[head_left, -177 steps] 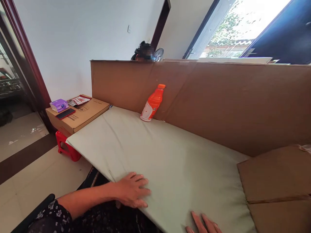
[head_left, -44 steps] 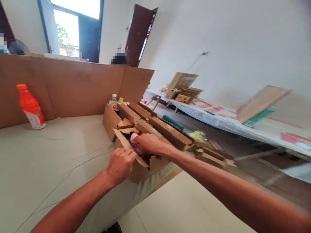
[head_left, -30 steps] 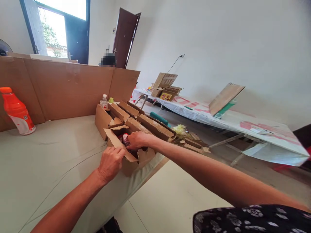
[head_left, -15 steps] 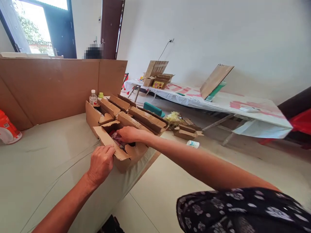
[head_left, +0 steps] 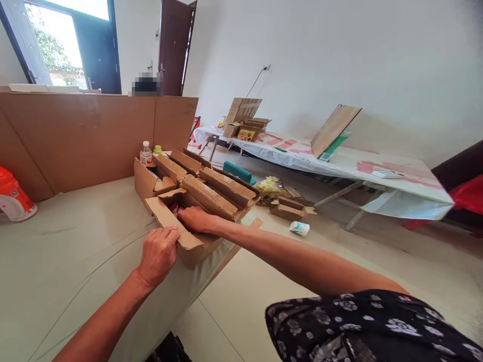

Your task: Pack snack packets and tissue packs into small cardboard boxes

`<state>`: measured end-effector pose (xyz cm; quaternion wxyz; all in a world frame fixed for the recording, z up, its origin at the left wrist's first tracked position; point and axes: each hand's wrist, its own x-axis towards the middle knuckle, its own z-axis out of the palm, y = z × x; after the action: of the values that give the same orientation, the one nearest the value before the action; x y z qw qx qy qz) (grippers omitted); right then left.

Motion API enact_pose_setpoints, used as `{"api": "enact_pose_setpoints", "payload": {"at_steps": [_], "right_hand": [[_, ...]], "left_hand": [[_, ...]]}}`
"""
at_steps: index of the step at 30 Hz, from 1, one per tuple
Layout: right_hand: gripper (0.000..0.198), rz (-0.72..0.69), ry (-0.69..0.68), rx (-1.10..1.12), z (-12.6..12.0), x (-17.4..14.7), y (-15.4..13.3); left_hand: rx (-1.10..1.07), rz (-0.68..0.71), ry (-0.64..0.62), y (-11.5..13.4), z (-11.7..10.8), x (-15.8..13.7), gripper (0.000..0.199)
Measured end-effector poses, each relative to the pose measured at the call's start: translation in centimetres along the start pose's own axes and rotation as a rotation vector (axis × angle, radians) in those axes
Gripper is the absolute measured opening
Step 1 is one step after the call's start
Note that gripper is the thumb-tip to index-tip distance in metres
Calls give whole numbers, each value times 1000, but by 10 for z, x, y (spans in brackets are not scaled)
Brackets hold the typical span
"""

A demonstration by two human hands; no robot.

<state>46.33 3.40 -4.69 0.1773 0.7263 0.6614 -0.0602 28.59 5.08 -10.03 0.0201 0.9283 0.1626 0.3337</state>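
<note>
While left hand [head_left: 158, 253] grips box flap [head_left: 169, 219]; right hand [head_left: 193, 219] inside box [head_left: 194, 255]

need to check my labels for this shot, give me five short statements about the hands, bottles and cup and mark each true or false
1. The left hand is at the edge of a cardboard flap. True.
2. The right hand rests on the orange bottle. False: it reaches into the nearest open box, well apart from the bottle.
3. The orange bottle is partly cut off by the left edge of the picture. True.
4. The white-and-blue cup is on the white-covered table. False: it is on the floor.
5. The clear bottle has a white cap. True.
</note>
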Motion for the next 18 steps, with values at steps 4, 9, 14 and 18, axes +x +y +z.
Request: {"api": "enact_pose_setpoints", "payload": {"at_steps": [4,9,14,18], "right_hand": [[28,78,63,-25,-15,-19,5],[27,194,192,-92,-60,-58,14],[23,231,521,-82,-103,-86,25],[29,57,689,35,-124,-67,0]], "left_hand": [[5,-10,-30,0,-1,4,18],[4,-35,-78,4,1,7,20],[24,-136,-100,-4,-4,-15,44],[111,-345,-154,-62,-25,-61,59]]}}
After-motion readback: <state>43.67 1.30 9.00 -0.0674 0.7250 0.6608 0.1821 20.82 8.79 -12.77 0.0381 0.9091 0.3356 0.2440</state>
